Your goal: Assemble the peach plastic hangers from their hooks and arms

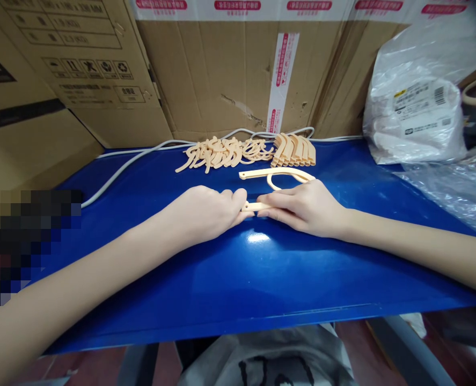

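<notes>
Item: cream piece, slender and bent, held above the middle of the desk, toward the rear edge. One straight arm, with a small hole near its tip, points toward the desk's left edge; a curved loop sits beside it. A second straight length, also holed near its end, spans the gap between the hands; the join is hidden by the fingers.

Right hand: closed around the piece, thumb and fingers pinching the second length.

Left hand: closed, thumb and fingers gripping the holed end of that length.

Loose heap of curved cream parts: near the rear edge, behind the held piece.

Neat row of curved cream parts: just beside the heap, on its right-edge side.

White cable: along the rear edge, bending forward near the left edge.

Plastic bag, with printed labels: rear right corner.

Clear film: along the right edge, before the bag.

Cardboard boxes, printed and taped: upright along the rear edge and rear left corner.
</notes>
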Tool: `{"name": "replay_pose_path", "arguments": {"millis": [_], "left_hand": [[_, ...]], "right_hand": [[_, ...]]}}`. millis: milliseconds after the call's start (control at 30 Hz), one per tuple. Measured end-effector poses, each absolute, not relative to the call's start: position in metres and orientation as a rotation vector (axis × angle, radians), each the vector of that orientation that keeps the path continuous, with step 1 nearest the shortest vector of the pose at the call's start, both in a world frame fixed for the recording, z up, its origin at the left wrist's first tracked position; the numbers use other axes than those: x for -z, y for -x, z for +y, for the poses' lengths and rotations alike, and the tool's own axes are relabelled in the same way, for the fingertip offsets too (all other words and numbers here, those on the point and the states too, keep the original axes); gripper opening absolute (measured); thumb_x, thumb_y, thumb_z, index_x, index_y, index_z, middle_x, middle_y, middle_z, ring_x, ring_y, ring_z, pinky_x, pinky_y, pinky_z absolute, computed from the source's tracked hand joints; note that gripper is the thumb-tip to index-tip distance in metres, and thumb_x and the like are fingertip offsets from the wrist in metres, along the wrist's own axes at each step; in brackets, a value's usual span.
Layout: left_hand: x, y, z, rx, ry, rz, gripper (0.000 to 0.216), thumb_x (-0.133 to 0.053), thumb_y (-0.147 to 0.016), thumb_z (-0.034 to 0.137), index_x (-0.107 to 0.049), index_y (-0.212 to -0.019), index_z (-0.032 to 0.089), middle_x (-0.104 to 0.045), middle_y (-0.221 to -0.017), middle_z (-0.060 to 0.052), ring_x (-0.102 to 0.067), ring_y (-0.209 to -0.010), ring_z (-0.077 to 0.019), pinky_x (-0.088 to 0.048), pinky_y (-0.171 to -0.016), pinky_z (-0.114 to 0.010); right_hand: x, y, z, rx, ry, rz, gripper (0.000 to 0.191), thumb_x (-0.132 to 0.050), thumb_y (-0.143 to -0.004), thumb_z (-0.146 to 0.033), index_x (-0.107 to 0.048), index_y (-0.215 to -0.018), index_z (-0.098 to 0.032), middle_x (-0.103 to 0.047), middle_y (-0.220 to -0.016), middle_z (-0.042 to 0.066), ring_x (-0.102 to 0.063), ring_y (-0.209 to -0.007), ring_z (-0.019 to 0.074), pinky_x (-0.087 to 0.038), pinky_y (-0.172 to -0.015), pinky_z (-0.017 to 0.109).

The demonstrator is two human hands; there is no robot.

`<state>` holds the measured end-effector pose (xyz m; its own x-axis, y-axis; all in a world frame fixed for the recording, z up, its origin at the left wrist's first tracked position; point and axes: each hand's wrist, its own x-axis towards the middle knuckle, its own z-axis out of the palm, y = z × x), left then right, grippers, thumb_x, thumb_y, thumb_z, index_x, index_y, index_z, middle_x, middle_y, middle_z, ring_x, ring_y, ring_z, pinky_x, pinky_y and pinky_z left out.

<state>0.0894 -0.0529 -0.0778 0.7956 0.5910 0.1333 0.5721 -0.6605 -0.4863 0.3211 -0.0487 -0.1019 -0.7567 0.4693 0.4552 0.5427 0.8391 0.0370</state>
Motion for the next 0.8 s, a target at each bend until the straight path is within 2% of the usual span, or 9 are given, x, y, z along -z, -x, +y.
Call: {"name": "replay_pose_path", "arguments": {"millis": [233, 433, 800], "left_hand": [[0.082, -0.084, -0.054, 0.105, 2.517, -0.772, 0.033, -0.039, -0.101, 0.038, -0.053, -0.080, 0.017, -0.061, -0.059, -0.003, -0.059, -0.045, -0.0195, -0.014, -0.042, -0.027], [0.077, -0.081, -0.056, 0.176, 2.704, -0.771, 0.021, -0.039, -0.096, 0.024, -0.049, -0.079, 0.018, -0.056, -0.057, 0.001, -0.055, -0.046, -0.0164, -0.022, -0.045, -0.027], [0.082, -0.076, -0.053, 0.285, 2.703, -0.741, 0.025, -0.035, -0.098, 0.027, -0.045, -0.076, 0.020, -0.055, -0.054, 0.001, -0.051, -0.043, -0.0146, -0.016, -0.045, -0.026]], "right_hand": [[0.101, -0.320, -0.047, 0.175, 0.716, -2.565, 0.036, -0.045, -0.104, -0.041, -0.073, -0.109, -0.019, -0.079, -0.086, 0.002, -0.069, -0.067, 0.0124, -0.036, -0.057, 0.023], [0.101, -0.321, -0.047, 0.255, 0.696, -2.560, 0.034, -0.047, -0.104, -0.040, -0.073, -0.108, -0.020, -0.078, -0.084, 0.001, -0.069, -0.064, 0.0123, -0.036, -0.055, 0.024], [0.100, -0.322, -0.048, 0.280, 0.672, -2.576, 0.036, -0.044, -0.104, -0.039, -0.073, -0.110, -0.019, -0.079, -0.089, 0.002, -0.071, -0.065, 0.0135, -0.038, -0.054, 0.024]]}}
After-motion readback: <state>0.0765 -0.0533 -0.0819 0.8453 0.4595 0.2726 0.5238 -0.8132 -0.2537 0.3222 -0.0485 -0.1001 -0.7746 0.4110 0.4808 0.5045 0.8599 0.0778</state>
